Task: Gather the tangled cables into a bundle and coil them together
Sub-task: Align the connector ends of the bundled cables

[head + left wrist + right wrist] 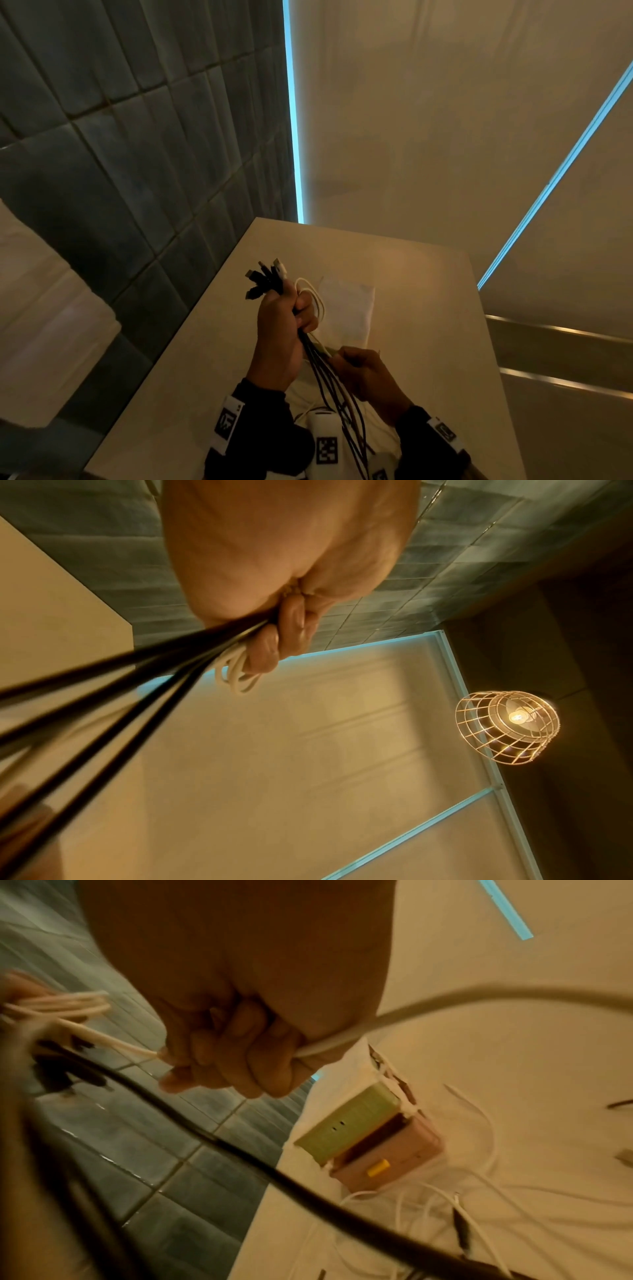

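Cables (329, 373) are gathered in my left hand (279, 329), which I hold raised above the table (428, 274) with the fingers curled tight around the bunch. Their plug ends (265, 275), mostly black with one white, fan out above my fist, and a few small loops of white cable (317, 298) stick out beside my thumb. From the left wrist view I see the black strands (113, 685) running out of the fist toward the camera, with the white loops (236, 680) tucked under the fingertips (265, 647).

Below the fist the strands hang down toward my body. My right hand (363, 371) sits just beside them, lower and to the right, closed around a single white cable (346, 1037) that passes through the fist and comes out at both sides. One thick black cable (240, 1153) crosses under that hand without touching it, as far as I can tell through the blur.

On the table behind my hands lies a clear plastic bag (349, 308). The right wrist view shows a green and pink box (369, 1137) with loose white cables (445, 1199) spread near it.
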Motion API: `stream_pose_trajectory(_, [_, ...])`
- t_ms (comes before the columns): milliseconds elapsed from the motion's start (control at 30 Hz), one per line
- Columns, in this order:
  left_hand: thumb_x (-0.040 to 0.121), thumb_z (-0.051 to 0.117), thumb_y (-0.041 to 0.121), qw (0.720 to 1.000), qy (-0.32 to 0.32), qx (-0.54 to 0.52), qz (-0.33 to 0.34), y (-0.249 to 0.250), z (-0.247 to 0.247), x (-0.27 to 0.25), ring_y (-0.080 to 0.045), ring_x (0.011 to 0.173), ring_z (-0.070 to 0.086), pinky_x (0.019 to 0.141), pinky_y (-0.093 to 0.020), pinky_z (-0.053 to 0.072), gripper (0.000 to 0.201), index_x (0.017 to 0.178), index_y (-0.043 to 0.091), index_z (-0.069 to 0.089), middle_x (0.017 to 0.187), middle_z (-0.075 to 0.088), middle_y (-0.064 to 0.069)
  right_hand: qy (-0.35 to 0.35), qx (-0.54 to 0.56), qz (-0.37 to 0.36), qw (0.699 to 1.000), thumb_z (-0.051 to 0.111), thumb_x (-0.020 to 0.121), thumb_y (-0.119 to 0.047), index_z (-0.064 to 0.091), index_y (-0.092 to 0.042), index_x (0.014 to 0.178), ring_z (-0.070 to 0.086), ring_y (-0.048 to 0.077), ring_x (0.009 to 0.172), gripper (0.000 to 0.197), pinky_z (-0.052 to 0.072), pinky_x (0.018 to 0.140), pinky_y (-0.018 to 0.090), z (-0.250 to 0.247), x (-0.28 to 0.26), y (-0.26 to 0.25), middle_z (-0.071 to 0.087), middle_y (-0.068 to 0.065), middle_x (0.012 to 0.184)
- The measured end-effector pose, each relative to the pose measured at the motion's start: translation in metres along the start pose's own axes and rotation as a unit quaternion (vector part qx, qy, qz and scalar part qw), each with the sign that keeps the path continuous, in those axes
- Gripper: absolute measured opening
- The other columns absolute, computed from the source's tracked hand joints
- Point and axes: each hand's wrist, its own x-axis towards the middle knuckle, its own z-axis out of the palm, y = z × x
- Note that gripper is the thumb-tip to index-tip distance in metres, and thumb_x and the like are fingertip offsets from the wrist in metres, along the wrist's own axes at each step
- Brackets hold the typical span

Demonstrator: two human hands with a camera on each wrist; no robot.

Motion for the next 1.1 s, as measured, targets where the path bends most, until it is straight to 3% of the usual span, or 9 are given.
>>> stream_pose_trajectory(100, [0.105, 0.031, 0.02, 1.0, -0.005, 0.01, 0.004, 0.001, -0.001, 0.0, -0.007, 0.042, 0.022, 0.041, -0.022, 0.025, 0.032, 0.074, 0.015, 0.031, 0.056, 0.034, 0.004, 0.024, -0.041, 0.007, 0.999, 0.053, 0.097, -0.01, 0.055, -0.024, 0.053, 0.031, 0.004, 0.044, 0.047, 0.027, 0.046, 0.017, -0.007, 0.007, 0.026, 0.038, -0.009, 0.049])
stream_pose_trajectory(267, [0.105, 0.031, 0.021, 0.999, -0.018, 0.04, 0.001, 0.004, -0.002, -0.003, -0.008, 0.044, 0.021, 0.045, -0.024, 0.02, 0.032, 0.073, 0.016, 0.031, 0.058, 0.032, 0.003, 0.057, -0.148, 0.071, 0.985, 0.055, 0.096, -0.011, 0.058, -0.012, 0.062, 0.035, 0.002, 0.042, 0.033, 0.031, 0.048, 0.019, -0.03, 0.009, 0.063, 0.043, -0.006, 0.051])
stream_pose_trajectory(367, [0.105, 0.031, 0.02, 0.997, 0.0, 0.073, -0.005, 0.002, -0.004, -0.002, -0.008, 0.043, 0.02, 0.044, -0.024, 0.02, 0.032, 0.074, 0.017, 0.031, 0.059, 0.031, 0.002, 0.115, -0.167, 0.116, 0.972, 0.057, 0.092, -0.011, 0.062, -0.01, 0.065, 0.035, 0.001, 0.037, 0.028, 0.028, 0.041, 0.017, -0.04, 0.016, 0.051, 0.045, -0.002, 0.053])
stream_pose_trajectory(467, [0.105, 0.031, 0.019, 0.995, 0.027, 0.092, -0.021, 0.001, -0.005, 0.001, -0.007, 0.041, 0.023, 0.042, -0.021, 0.022, 0.03, 0.076, 0.015, 0.036, 0.058, 0.036, 0.001, 0.184, -0.065, 0.057, 0.979, 0.058, 0.09, -0.008, 0.063, 0.001, 0.077, 0.032, 0.011, 0.04, 0.017, 0.023, 0.042, 0.023, -0.036, 0.027, 0.005, 0.041, 0.004, 0.054])
stream_pose_trajectory(567, [0.105, 0.033, 0.02, 0.994, 0.052, 0.086, -0.039, -0.001, -0.001, 0.002, -0.009, 0.042, 0.031, 0.041, -0.021, 0.028, 0.024, 0.084, 0.012, 0.042, 0.062, 0.048, -0.004, 0.14, 0.054, -0.051, 0.987, 0.056, 0.092, -0.005, 0.055, 0.009, 0.086, 0.026, 0.014, 0.046, 0.015, 0.017, 0.045, 0.028, -0.019, 0.026, -0.054, 0.036, 0.008, 0.057])
stream_pose_trajectory(700, [0.104, 0.036, 0.022, 0.993, 0.066, 0.093, -0.035, 0.0, 0.003, 0.001, -0.016, 0.054, 0.046, 0.052, -0.027, 0.039, 0.024, 0.092, 0.007, 0.05, 0.064, 0.066, -0.005, 0.019, 0.015, -0.127, 0.992, 0.056, 0.092, -0.001, 0.058, 0.001, 0.079, 0.032, 0.012, 0.042, 0.014, 0.024, 0.042, 0.02, 0.014, 0.011, -0.098, 0.047, -0.002, 0.052])
stream_pose_trajectory(800, [0.104, 0.036, 0.023, 0.994, 0.068, 0.077, -0.029, 0.004, 0.005, 0.0, -0.018, 0.058, 0.051, 0.057, -0.03, 0.043, 0.028, 0.089, 0.006, 0.052, 0.06, 0.065, -0.003, -0.038, -0.015, -0.104, 0.994, 0.058, 0.089, 0.004, 0.061, -0.001, 0.074, 0.034, 0.01, 0.042, 0.016, 0.027, 0.044, 0.021, 0.024, 0.003, -0.093, 0.048, -0.005, 0.05])
stream_pose_trajectory(900, [0.104, 0.034, 0.022, 0.998, 0.05, 0.029, -0.025, 0.007, 0.007, -0.002, -0.017, 0.055, 0.041, 0.056, -0.029, 0.034, 0.036, 0.071, 0.011, 0.041, 0.054, 0.046, -0.001, -0.044, -0.028, -0.052, 0.997, 0.061, 0.087, 0.001, 0.064, 0.0, 0.075, 0.036, 0.009, 0.042, 0.011, 0.026, 0.044, 0.02, 0.02, 0.003, -0.075, 0.048, -0.001, 0.05])
stream_pose_trajectory(1100, [0.105, 0.033, 0.022, 1.0, 0.011, 0.002, -0.026, 0.003, 0.005, -0.003, -0.01, 0.045, 0.031, 0.047, -0.024, 0.029, 0.031, 0.074, 0.017, 0.032, 0.059, 0.032, 0.003, -0.036, -0.025, -0.004, 0.999, 0.058, 0.093, -0.013, 0.064, -0.015, 0.07, 0.032, 0.009, 0.047, 0.024, 0.019, 0.046, 0.023, 0.006, 0.003, -0.042, 0.045, -0.002, 0.056])
